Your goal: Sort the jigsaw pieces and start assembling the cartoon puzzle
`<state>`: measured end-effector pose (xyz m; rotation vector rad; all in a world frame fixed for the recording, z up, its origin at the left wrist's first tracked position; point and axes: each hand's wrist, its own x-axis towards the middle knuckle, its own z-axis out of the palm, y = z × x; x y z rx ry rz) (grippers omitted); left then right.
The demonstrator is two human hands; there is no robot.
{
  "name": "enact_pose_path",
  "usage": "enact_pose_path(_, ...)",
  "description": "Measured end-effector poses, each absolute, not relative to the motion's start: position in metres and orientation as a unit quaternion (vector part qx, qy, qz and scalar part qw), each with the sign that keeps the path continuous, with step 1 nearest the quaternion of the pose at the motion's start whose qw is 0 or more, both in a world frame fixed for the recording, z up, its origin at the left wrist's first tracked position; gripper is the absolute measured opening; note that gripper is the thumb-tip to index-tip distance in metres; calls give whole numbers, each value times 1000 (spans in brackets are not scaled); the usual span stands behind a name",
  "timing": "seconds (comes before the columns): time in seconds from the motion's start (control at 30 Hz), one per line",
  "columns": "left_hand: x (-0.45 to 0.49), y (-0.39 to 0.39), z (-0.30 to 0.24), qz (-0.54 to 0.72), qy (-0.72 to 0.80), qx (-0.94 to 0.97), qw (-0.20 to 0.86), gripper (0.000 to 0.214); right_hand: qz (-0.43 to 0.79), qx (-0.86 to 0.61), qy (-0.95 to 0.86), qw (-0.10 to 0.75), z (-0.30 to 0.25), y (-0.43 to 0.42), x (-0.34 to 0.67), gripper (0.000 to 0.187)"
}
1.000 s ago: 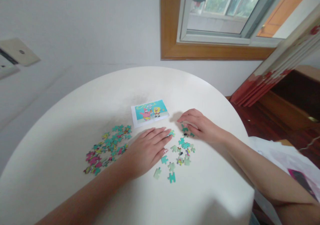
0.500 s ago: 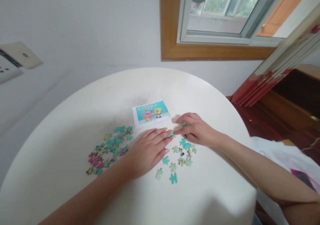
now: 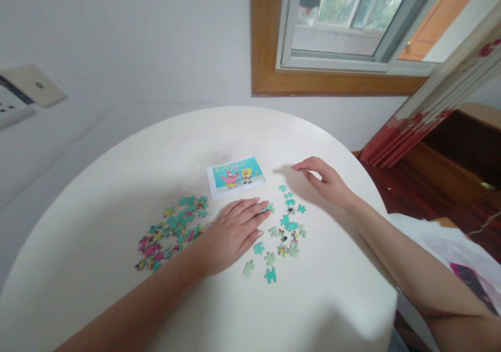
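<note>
My left hand lies flat on the round white table, fingers stretched out, fingertips touching a teal puzzle piece. My right hand hovers just above the table further right, fingers loosely extended with nothing visible in them. Between and below the hands lies a small scatter of teal and pale green puzzle pieces. A bigger heap of teal, pink and yellow pieces lies left of my left hand. A cartoon reference picture sits beyond the hands.
The table stands against a white wall under a wood-framed window. The table's right edge drops to a dark wooden floor, with a red-and-cream curtain there. A beige wall fitting is at far left.
My right hand has left the pieces near my left fingertips and moved up and to the right, uncovering several teal pieces. My left hand has stayed flat in place.
</note>
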<state>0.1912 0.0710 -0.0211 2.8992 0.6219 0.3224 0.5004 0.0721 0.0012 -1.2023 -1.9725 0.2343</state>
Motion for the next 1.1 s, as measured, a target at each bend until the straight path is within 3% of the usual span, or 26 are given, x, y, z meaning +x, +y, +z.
enact_pose_path(0.57, 191, 72, -20, 116, 206, 967, 91, 44, 164, -469, -810, 311, -3, 75, 517, 22)
enact_pose_path(0.9, 191, 73, -22, 127, 201, 968, 87, 44, 40, -560, -791, 244, -15, 75, 477, 23)
enact_pose_path(1.1, 192, 72, -20, 117, 204, 968, 89, 43, 94, -602, -754, 247, -17, 76, 466, 9)
